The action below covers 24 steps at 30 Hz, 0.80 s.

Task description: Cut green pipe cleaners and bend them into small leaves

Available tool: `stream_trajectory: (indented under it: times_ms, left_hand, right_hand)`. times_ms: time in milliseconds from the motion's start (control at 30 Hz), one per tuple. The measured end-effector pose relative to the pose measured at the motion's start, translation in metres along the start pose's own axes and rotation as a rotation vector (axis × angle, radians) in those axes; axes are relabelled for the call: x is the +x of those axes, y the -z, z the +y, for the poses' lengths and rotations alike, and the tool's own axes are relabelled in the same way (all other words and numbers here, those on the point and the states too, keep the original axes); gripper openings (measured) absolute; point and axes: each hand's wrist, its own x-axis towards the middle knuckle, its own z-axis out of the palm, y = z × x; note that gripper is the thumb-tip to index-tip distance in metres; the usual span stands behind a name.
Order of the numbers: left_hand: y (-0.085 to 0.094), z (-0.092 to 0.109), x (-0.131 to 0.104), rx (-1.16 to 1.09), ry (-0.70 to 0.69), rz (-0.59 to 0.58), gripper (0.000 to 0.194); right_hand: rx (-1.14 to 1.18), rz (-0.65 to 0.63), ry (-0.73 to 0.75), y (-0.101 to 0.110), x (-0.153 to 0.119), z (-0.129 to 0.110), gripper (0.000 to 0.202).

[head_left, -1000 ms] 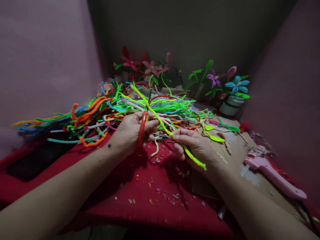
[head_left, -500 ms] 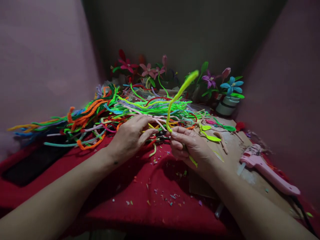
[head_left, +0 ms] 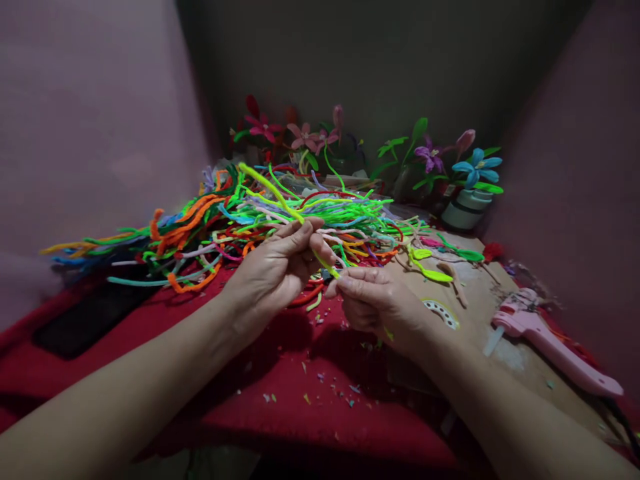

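Two forearms (head_left: 150, 373) slanting inward from the lower corners. At mid-frame, left hand (head_left: 280, 267) and right hand (head_left: 375, 298), both closed in a pinch on a yellow-green pipe cleaner (head_left: 273, 189). Long axis diagonal, free end pointing upper left.

A pink glue gun (head_left: 555, 343) lies on brown cardboard (head_left: 470, 330) at the right of the frame, below the middle. Above it, a blue flower (head_left: 477, 170) rises over a pale jar (head_left: 467, 213) with a dark band; a purple flower (head_left: 429, 157) is just left. Pink flowers (head_left: 303, 137) stand at upper centre. A flat black object (head_left: 87, 321) lies at left on the red surface (head_left: 240, 420).
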Motion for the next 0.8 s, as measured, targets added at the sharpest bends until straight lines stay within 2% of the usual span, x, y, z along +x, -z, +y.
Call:
stream_trajectory:
  times_ms: [67,133,233,333,467,567,633,700,767,800]
  left_hand:
    - [0.001,0.0,0.001,-0.059,0.068,-0.008,0.017]
    - [0.002,0.002,0.002,-0.055,0.109,-0.013,0.018]
    - [0.003,0.004,0.002,-0.01,0.12,-0.002,0.021]
    - [0.003,0.007,0.001,0.006,0.107,0.017,0.023]
    - [0.001,0.009,0.0,0.014,0.101,0.02,0.023]
    - [0.0,0.009,-0.001,0.022,0.107,0.035,0.023]
    - [0.0,0.009,-0.001,0.023,0.098,0.034,0.024]
    - [0.001,0.008,0.0,0.012,0.079,0.008,0.023]
    - [0.003,0.008,0.001,-0.011,0.057,-0.017,0.021]
    - [0.004,0.008,0.002,-0.023,0.046,-0.024,0.021]
  right_hand:
    - [-0.334,0.149,0.172,-0.007,-0.003,-0.001,0.022]
    - [-0.74,0.237,0.337,-0.013,-0.007,0.0,0.022]
    - [-1.173,0.249,0.496,-0.016,-0.012,0.003,0.018]
    - [-1.422,0.252,0.606,-0.013,-0.013,0.006,0.018]
    - [-1.578,0.26,0.701,-0.008,-0.012,0.009,0.021]
    - [-1.594,0.252,0.712,-0.007,-0.013,0.01,0.021]
    - [-1.491,0.259,0.664,-0.009,-0.013,0.009,0.019]
    - [-1.222,0.29,0.542,-0.013,-0.011,0.006,0.016]
    - [-0.785,0.275,0.351,-0.017,-0.009,0.002,0.019]
    - [-0.532,0.224,0.238,-0.018,-0.008,0.0,0.022]
